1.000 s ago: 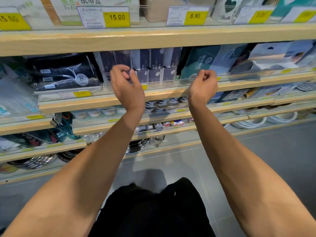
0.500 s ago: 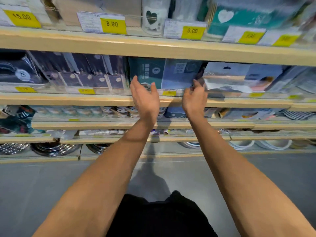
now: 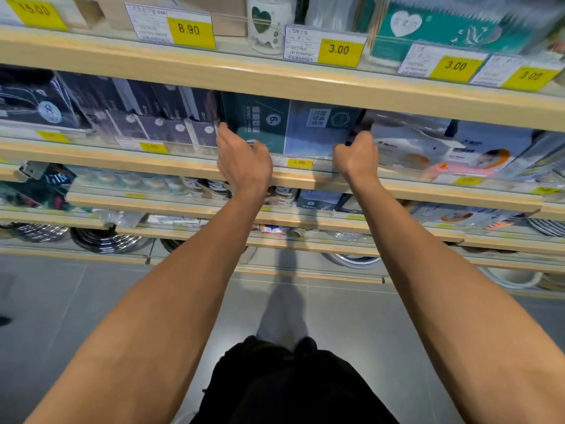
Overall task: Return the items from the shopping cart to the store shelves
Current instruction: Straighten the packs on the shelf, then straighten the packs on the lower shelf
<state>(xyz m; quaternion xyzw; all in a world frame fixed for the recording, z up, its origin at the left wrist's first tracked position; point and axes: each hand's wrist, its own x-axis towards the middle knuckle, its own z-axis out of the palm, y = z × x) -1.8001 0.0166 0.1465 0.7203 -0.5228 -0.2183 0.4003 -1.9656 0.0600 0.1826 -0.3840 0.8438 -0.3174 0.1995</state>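
Observation:
On the second wooden shelf (image 3: 305, 179) a teal box (image 3: 256, 123) and a blue box (image 3: 321, 127) stand side by side, facing out. My left hand (image 3: 244, 160) is at the teal box's left edge, thumb up along the side and fingers curled at its lower front. At the blue box's right edge my right hand (image 3: 356, 154) is curled, its fingertips hidden behind the box corner. Both hands rest just above the shelf's front lip. No shopping cart is in view.
Dark packages (image 3: 137, 117) fill the shelf to the left, white and pink packs (image 3: 428, 148) to the right. The upper shelf carries teal packs (image 3: 443, 26) and yellow price tags (image 3: 339, 50). Lower shelves hold tape rolls and metal plates (image 3: 107, 240). Grey floor tiles (image 3: 91, 301) lie below.
The view and both hands have shifted right along the shelf, from the dark packages to the teal and blue boxes. The hands opened on the way and now curl at the boxes' outer edges.

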